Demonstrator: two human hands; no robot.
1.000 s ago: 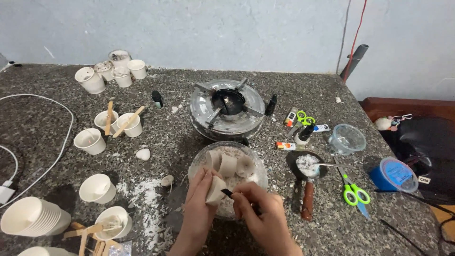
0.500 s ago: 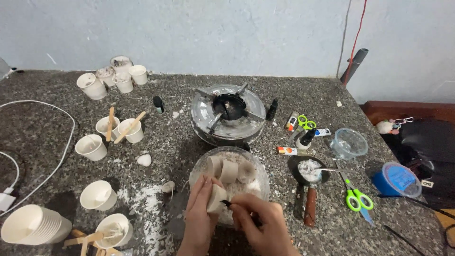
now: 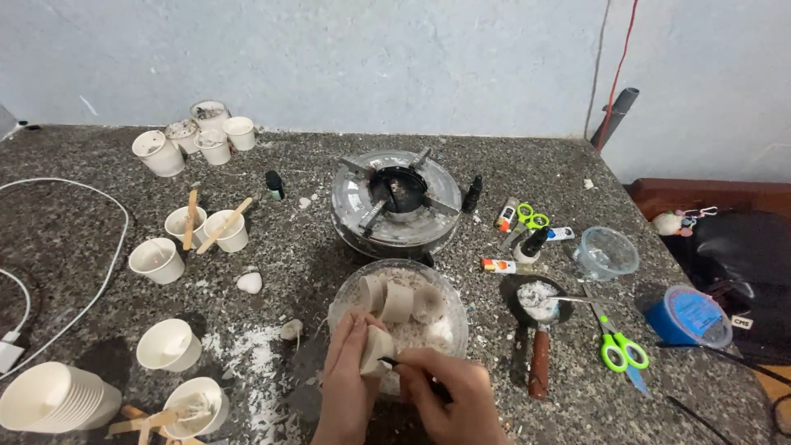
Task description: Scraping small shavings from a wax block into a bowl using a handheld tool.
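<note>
both hands low in frame, over the near rim of the glass bowl (image 3: 342,301). left hand (image 3: 346,375) has its fingers curled together around a pale wax cylinder (image 3: 376,350), pinching it upright-ish and tilted toward the other hand, so its side face is presented. right hand (image 3: 449,391) is clamped on a thin dark tool (image 3: 391,363), tip touching the cylinder's lower edge; i judge it a blade or scraper, too small to say which. the piece sits over the bowl, which reads to me as a way to catch what comes off.

inside the bowl: three more pale cylinders (image 3: 400,301) standing against each other at the far side, on a bed of white flakes and crumbs.

just beyond the bowl, a small gas burner (image 3: 395,202) with pan supports, nothing on it. right of the bowl, touching nothing, a small dark pan (image 3: 535,305) with white flakes and a spoon laid across it, brown handle pointing toward me. green-handled scissors (image 3: 618,346) lie beside it; a second smaller pair (image 3: 531,218) further back near a lighter. empty clear glass dish (image 3: 606,251) and a blue-lidded tub (image 3: 688,317) toward the right edge.

left side of the granite counter (image 3: 82,156): paper cups (image 3: 156,259) scattered singly, two with wooden sticks (image 3: 222,222) laid across the rims, a nested stack (image 3: 45,400) lying on its side at the near corner. white flakes spilled on the counter left of the bowl. white cable (image 3: 107,239) loops along the left edge.
</note>
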